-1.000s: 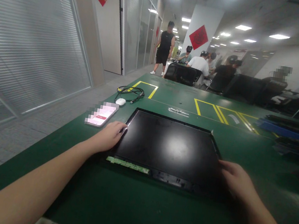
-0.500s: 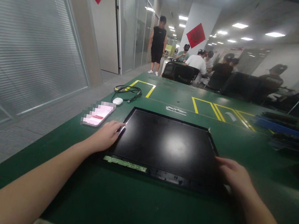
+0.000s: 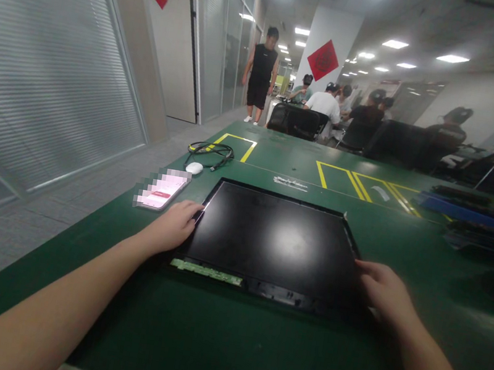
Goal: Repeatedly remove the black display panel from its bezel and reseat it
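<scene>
A black flat display panel (image 3: 263, 231) lies on the green table in front of me, its screen facing up and reflecting a light. A green circuit strip (image 3: 206, 272) runs along the left part of its near edge. My left hand (image 3: 176, 224) grips the panel's left edge, thumb by the rim. On the opposite side my right hand (image 3: 387, 288) grips the right edge, with some fingers hidden beneath or behind it.
Left of the panel lie a phone (image 3: 162, 190), a white mouse (image 3: 194, 168) and a coiled black cable (image 3: 210, 151). Dark parts and a blue strip (image 3: 454, 207) are at the right. Yellow tape marks the green table (image 3: 222, 343). A person (image 3: 262, 68) stands beyond its far end; others sit farther back.
The standing person in the background has shifted slightly and come a little nearer. My hands and the panel stay practically where they were.
</scene>
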Demonstrator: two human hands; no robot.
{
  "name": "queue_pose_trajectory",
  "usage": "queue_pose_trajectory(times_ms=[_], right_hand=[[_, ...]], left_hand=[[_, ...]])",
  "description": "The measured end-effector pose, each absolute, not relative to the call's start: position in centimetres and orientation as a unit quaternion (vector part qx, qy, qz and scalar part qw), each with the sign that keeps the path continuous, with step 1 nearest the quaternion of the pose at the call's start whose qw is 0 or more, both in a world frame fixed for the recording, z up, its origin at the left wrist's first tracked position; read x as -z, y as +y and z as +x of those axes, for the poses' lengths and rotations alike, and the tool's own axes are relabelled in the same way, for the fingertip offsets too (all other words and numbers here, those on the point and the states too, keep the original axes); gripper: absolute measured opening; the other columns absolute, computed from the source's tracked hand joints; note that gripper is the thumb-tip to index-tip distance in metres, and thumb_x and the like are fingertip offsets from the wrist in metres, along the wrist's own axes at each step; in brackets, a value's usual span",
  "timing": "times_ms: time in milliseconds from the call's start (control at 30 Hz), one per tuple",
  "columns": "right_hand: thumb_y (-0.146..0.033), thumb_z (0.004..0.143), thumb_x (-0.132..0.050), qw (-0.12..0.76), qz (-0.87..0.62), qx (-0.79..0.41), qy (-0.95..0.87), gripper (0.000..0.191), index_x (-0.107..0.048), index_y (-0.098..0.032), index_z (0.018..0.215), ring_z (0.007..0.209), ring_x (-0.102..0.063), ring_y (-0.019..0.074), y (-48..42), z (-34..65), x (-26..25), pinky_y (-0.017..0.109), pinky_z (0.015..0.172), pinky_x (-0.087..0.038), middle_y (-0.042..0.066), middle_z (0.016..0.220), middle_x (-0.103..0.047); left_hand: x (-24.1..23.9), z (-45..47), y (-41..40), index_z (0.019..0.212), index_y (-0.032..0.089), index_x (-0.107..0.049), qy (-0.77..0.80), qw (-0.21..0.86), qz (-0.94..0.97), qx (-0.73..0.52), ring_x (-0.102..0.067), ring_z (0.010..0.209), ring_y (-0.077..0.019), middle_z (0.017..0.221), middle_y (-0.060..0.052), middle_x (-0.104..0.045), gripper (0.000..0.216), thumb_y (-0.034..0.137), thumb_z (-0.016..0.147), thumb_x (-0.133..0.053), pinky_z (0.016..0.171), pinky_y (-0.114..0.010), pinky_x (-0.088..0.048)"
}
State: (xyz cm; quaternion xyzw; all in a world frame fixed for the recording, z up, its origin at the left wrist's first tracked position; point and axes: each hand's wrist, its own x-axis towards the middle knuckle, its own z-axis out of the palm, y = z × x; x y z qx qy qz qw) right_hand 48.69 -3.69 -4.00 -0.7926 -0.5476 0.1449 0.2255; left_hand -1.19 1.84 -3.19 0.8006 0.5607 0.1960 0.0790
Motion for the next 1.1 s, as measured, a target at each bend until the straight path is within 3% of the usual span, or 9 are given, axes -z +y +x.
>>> queue_pose_trajectory(times_ms=[300,500,700,933,1100], right_hand=[[-0.023,0.076,-0.049,0.22,-0.81,-0.161,-0.519,0.05,-0.073,-0.016,0.119,0.078,-0.066,0.0209,-3.96,47.92,3.3,0.031,0.069,-0.05,0.011,0.103,-0.072],[-0.021,0.075,-0.05,0.223,-0.798,-0.131,-0.545,0.045,-0.076,-0.016,0.111,0.083,-0.066,0.021,-3.71,48.29,3.64,0.032,0.077,-0.051,0.011,0.106,-0.071],[-0.024,0.077,-0.05,0.219,-0.808,-0.163,-0.522,0.048,-0.073,-0.016,0.119,0.084,-0.067,0.0221,-3.76,48.25,3.61,0.032,0.072,-0.052,0.012,0.11,-0.07],[-0.027,0.077,-0.051,0.227,-0.808,-0.183,-0.512,0.049,-0.071,-0.015,0.12,0.084,-0.067,0.0226,-3.92,48.08,3.39,0.032,0.07,-0.052,0.013,0.107,-0.071],[-0.027,0.075,-0.053,0.233,-0.802,-0.165,-0.525,0.047,-0.073,-0.016,0.116,0.083,-0.066,0.0225,-3.92,48.36,3.61,0.032,0.07,-0.051,0.012,0.108,-0.071]], left_hand=[[3.25,-1.11,2.16,0.12,0.008,-0.069,0.554,0.047,0.815,-0.163,-0.059,0.115,-0.033,0.125,-0.02,-0.064,0.047,0.019,0.084,-0.041,0.104,-0.047,-0.045],[2.96,-1.2,2.48,0.122,0.007,-0.068,0.555,0.069,0.816,-0.142,-0.056,0.12,-0.0341,0.128,-0.022,-0.062,0.05,0.018,0.082,-0.04,0.106,-0.048,-0.043],[2.84,-1.24,2.46,0.127,0.007,-0.065,0.564,0.088,0.81,-0.133,-0.052,0.124,-0.034,0.132,-0.021,-0.058,0.052,0.018,0.083,-0.04,0.108,-0.048,-0.04],[3.2,-1.08,2.26,0.123,0.022,-0.069,0.557,0.116,0.805,-0.171,-0.053,0.121,-0.0332,0.126,-0.013,-0.059,0.048,0.016,0.082,-0.044,0.106,-0.052,-0.04],[3.17,-0.82,1.81,0.134,0.013,-0.057,0.554,0.108,0.8,-0.203,-0.053,0.124,-0.0317,0.131,-0.017,-0.06,0.054,0.013,0.083,-0.041,0.108,-0.049,-0.039]])
